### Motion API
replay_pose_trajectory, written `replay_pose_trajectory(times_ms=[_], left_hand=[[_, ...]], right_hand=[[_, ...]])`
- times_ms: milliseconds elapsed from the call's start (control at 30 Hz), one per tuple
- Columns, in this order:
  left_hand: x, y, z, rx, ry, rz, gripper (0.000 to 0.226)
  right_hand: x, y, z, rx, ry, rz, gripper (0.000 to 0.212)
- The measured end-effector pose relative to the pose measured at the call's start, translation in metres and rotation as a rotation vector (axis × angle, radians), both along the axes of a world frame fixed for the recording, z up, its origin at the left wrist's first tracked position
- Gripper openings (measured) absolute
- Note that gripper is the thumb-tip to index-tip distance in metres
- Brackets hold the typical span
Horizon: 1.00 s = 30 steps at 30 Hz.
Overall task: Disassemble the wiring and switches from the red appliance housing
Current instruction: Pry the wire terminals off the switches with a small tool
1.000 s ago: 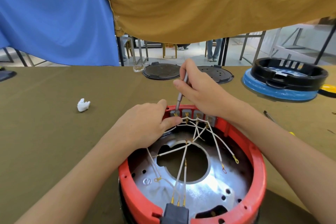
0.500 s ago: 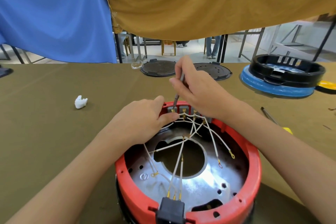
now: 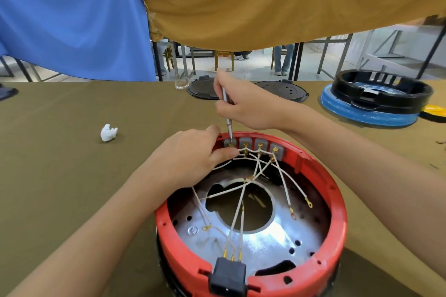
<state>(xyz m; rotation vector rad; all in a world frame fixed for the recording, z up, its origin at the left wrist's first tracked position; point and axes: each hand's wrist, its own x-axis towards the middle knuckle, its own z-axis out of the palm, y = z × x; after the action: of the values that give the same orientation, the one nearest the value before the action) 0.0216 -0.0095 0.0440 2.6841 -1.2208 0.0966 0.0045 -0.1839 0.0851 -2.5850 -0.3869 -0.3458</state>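
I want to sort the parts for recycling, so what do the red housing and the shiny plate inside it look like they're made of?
The red housing looks like moulded plastic: matte, uniform colour, with moulded ribs and screw holes. The inner plate looks like bare metal, probably aluminium or steel: it is silvery, gives bright reflections and has punched holes.

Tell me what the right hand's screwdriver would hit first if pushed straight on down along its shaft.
The right hand points the screwdriver down at the leftmost grey switch on the red housing. Its tip seems to sit at that switch's brass terminal already, though depth is unclear.
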Motion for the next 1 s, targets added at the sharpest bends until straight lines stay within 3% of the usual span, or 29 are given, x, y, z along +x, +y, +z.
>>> replay_pose_trajectory(times_ms=[167, 267, 400, 500, 700, 800, 900, 1000], left_hand=[[-0.001, 0.000, 0.002, 0.017, 0.021, 0.005, 0.054], [-0.002, 0.000, 0.002, 0.023, 0.011, 0.004, 0.053], [-0.004, 0.000, 0.003, 0.013, 0.030, 0.008, 0.049], [-0.005, 0.000, 0.004, 0.014, 0.048, 0.014, 0.049], [-0.004, 0.000, 0.003, 0.009, 0.064, 0.019, 0.048], [-0.003, 0.000, 0.004, -0.115, 0.051, 0.010, 0.046], [-0.005, 0.001, 0.008, -0.334, -0.072, -0.071, 0.041], [-0.013, 0.001, 0.012, -0.334, -0.181, -0.242, 0.020]], right_hand=[[0.002, -0.003, -0.008, 0.079, -0.027, -0.020, 0.019], [-0.009, -0.004, -0.014, 0.121, -0.145, -0.029, 0.016], [-0.029, -0.005, -0.022, -0.002, -0.281, 0.045, 0.011], [-0.031, -0.007, -0.022, 0.076, -0.357, 0.024, 0.011], [-0.032, -0.005, -0.025, 0.190, -0.338, 0.030, 0.012], [-0.033, -0.004, -0.025, 0.165, -0.330, 0.036, 0.012], [-0.034, -0.003, -0.025, 0.116, -0.355, 0.042, 0.012], [-0.035, -0.003, -0.024, 0.105, -0.359, 0.039, 0.013]])
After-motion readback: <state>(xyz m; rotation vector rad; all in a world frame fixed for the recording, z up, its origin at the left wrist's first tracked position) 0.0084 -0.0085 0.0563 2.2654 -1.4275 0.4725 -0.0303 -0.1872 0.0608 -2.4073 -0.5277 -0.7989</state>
